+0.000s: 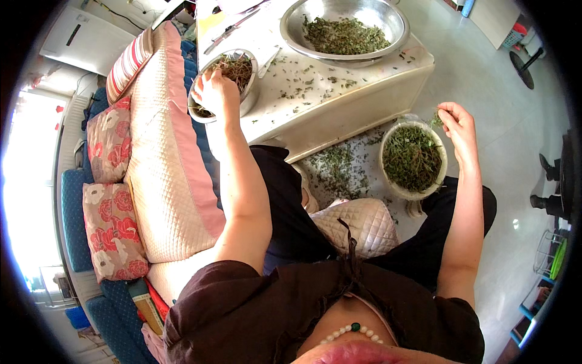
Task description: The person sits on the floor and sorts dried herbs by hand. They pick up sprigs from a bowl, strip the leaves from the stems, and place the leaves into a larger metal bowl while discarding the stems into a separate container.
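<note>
My left hand (218, 93) reaches over a metal pot (251, 98) of brownish dry stems (238, 73). Its fingers bend down among the stems, and whether they grip any is hidden. On the other side, my right hand (459, 127) pinches a small green herb sprig (436, 120) between thumb and fingertips. The sprig is just above the far right rim of a pale bucket (385, 183), which is filled with dried leafy herbs (413, 159). Loose green leaves fill the bottom of a wide steel basin (293, 34) on the table.
Leaf bits (313, 88) lie scattered across the white-covered table (273, 107), with more herb litter (338, 166) on the floor below. A knife (223, 36) rests behind the pot. To the left is a sofa with a quilted cover (159, 182) and floral cushions (113, 227).
</note>
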Available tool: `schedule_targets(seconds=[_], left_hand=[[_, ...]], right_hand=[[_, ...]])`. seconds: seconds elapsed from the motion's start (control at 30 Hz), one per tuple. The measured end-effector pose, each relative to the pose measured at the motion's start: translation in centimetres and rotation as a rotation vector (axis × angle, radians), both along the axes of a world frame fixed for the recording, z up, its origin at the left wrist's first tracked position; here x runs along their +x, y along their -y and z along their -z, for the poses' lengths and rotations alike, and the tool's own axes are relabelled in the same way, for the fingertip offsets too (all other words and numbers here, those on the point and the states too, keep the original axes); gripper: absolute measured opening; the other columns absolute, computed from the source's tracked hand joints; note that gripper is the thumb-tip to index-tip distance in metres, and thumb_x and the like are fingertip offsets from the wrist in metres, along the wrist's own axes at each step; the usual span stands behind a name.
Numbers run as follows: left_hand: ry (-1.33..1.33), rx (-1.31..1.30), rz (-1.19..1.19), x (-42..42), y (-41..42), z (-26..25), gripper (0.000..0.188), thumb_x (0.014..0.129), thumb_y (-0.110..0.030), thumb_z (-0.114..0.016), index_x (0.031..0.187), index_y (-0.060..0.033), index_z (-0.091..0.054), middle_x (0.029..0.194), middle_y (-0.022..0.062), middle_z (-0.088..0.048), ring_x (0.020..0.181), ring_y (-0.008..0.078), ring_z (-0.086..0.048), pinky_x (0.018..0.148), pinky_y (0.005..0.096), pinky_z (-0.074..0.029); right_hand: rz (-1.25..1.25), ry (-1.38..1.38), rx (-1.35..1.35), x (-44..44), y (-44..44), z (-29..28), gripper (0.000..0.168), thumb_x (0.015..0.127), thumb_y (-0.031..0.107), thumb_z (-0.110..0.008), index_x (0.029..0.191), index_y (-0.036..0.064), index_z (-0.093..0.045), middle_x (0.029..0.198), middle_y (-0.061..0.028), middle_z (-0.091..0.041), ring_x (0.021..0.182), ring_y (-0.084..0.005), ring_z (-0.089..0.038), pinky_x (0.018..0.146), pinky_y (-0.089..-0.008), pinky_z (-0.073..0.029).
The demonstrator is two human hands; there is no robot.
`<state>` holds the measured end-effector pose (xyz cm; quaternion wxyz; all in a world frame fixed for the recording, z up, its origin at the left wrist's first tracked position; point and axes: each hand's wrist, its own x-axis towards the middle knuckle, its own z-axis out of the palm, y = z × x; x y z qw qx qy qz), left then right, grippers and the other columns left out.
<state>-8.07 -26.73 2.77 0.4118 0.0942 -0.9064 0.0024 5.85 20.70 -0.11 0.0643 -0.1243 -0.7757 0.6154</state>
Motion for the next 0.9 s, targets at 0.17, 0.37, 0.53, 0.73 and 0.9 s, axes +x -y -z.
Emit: schedule_targets(seconds=[0.17,0.37,0.53,0.73,0.9], left_hand=[[-0.053,-0.038,0.079,1.1,-1.9,-1.2,0.023,0.076,-0.01,-0.055,0.091,-0.0131,-0.072,0.107,0.0047,-0.063,0.104,0.0274,-0.051,0.099,0.043,-0.031],[0.186,-0.066,0.04,0.7,-1.3,2.4,0.033,0.083,-0.036,-0.058,0.104,-0.0118,-0.066,0.124,0.0099,-0.056,0.123,0.0295,-0.042,0.107,0.0543,-0.02],[0.116,0.025,-0.057,0.9,-0.8,2.3,0.045,0.084,-0.04,-0.057,0.112,-0.0054,-0.06,0.132,0.0193,-0.048,0.129,0.0345,-0.035,0.106,0.0555,-0.02],[-0.148,0.292,-0.064,0.9,3.4,0.6,0.033,0.078,-0.011,-0.056,0.109,-0.0169,-0.066,0.118,0.0098,-0.057,0.114,0.0298,-0.046,0.098,0.0434,-0.037],[-0.038,0.232,0.023,2.6,2.8,-0.5,0.035,0.074,-0.002,-0.055,0.094,-0.0232,-0.073,0.101,0.0059,-0.058,0.096,0.0288,-0.05,0.092,0.0411,-0.04]], right_hand=[[-0.003,-0.017,0.008,-0.2,-0.4,-0.1,0.014,0.085,0.009,-0.061,0.098,0.003,-0.063,0.075,0.0043,-0.056,0.059,-0.0031,-0.044,0.051,-0.0175,-0.033],[0.018,0.001,0.001,0.0,-0.2,-0.6,0.015,0.085,0.01,-0.061,0.099,0.003,-0.063,0.075,0.0042,-0.056,0.06,-0.0034,-0.044,0.05,-0.0176,-0.033],[-0.019,0.004,0.034,-0.1,-0.7,0.1,0.016,0.086,0.012,-0.06,0.1,0.004,-0.062,0.076,0.0054,-0.055,0.059,-0.0022,-0.043,0.049,-0.017,-0.03],[-0.035,-0.016,-0.21,-0.3,-0.9,0.7,0.016,0.09,0.011,-0.058,0.103,0.003,-0.061,0.081,0.004,-0.055,0.06,-0.0026,-0.046,0.049,-0.0164,-0.032],[-0.036,-0.027,-0.403,-0.3,-0.6,0.5,0.016,0.09,0.012,-0.059,0.103,0.002,-0.061,0.083,0.003,-0.055,0.064,-0.0032,-0.047,0.052,-0.0159,-0.034]])
